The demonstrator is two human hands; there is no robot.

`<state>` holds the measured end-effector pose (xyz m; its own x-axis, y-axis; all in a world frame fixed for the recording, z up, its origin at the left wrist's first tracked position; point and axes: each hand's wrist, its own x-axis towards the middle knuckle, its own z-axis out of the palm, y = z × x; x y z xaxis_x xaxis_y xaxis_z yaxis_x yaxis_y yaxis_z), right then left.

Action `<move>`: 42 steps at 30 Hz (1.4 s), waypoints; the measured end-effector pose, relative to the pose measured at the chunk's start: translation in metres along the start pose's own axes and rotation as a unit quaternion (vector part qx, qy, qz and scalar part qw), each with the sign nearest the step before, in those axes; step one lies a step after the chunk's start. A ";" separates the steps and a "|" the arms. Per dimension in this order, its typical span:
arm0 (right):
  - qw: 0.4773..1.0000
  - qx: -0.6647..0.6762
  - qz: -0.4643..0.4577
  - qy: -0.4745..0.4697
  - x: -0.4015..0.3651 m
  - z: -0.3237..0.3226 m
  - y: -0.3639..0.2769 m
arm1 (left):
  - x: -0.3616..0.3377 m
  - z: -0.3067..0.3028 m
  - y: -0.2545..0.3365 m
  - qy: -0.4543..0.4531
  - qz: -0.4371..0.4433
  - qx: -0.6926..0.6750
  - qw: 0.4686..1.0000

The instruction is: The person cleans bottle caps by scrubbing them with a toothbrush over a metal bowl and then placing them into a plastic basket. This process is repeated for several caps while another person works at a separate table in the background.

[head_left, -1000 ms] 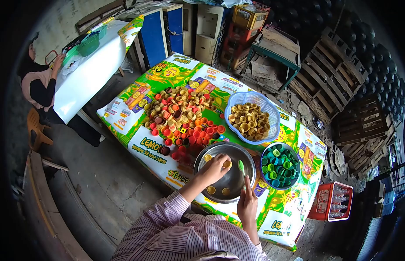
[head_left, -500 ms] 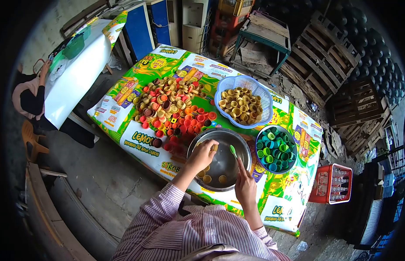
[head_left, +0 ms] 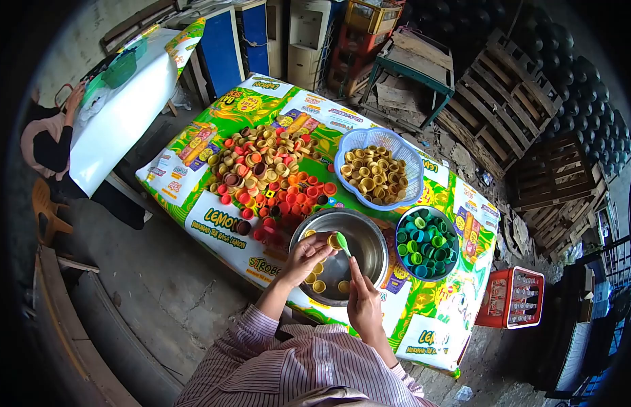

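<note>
My left hand [head_left: 303,261] pinches a yellow bottle cap [head_left: 333,242] above the left side of a steel bowl [head_left: 381,254]. In my right hand [head_left: 364,304] is a slim tool with a light green end [head_left: 344,245]; its exact kind is not clear. The green end meets the cap, with the right index finger stretched along the tool. Several yellow caps [head_left: 319,286] lie in the bottom of the bowl beneath my hands.
Mixed yellow and red caps [head_left: 261,163] are heaped on the covered table [head_left: 169,173]. A blue plastic basket [head_left: 414,152] holds yellow caps, and a bowl [head_left: 456,254] holds green ones. Another person [head_left: 47,146] is at the far-left table. A red crate [head_left: 488,305] stands right.
My left hand has lifted the cap and turned palm-up. The tool in my right hand has moved left, from apart to meeting the cap.
</note>
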<state>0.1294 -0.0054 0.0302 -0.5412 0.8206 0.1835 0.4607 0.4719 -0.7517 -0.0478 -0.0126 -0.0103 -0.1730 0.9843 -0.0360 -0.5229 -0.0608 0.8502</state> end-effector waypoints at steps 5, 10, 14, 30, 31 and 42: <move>0.999 0.023 -0.010 -0.026 0.002 -0.005 -0.004 | -0.009 -0.010 -0.009 -0.014 0.013 -0.034 0.999; 0.998 0.005 -0.016 -0.060 -0.001 -0.001 -0.010 | -0.007 -0.011 -0.009 0.010 0.049 -0.014 0.999; 0.999 0.011 -0.003 -0.053 0.004 -0.013 -0.009 | -0.011 -0.012 -0.013 0.014 0.057 -0.046 0.997; 0.998 0.027 -0.048 -0.036 0.003 -0.024 -0.005 | -0.009 0.008 -0.006 -0.035 0.077 -0.068 0.994; 0.998 0.026 -0.049 -0.036 0.003 -0.026 -0.008 | -0.008 0.009 -0.006 -0.037 0.078 -0.074 0.994; 0.999 0.017 -0.019 -0.038 0.000 -0.015 -0.018 | -0.005 0.013 0.008 -0.027 0.094 -0.018 0.995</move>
<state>0.1315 -0.0097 0.0529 -0.6098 0.7751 0.1654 0.4150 0.4900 -0.7666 -0.0399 -0.0163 0.0032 -0.2251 0.9626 0.1506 -0.5164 -0.2489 0.8194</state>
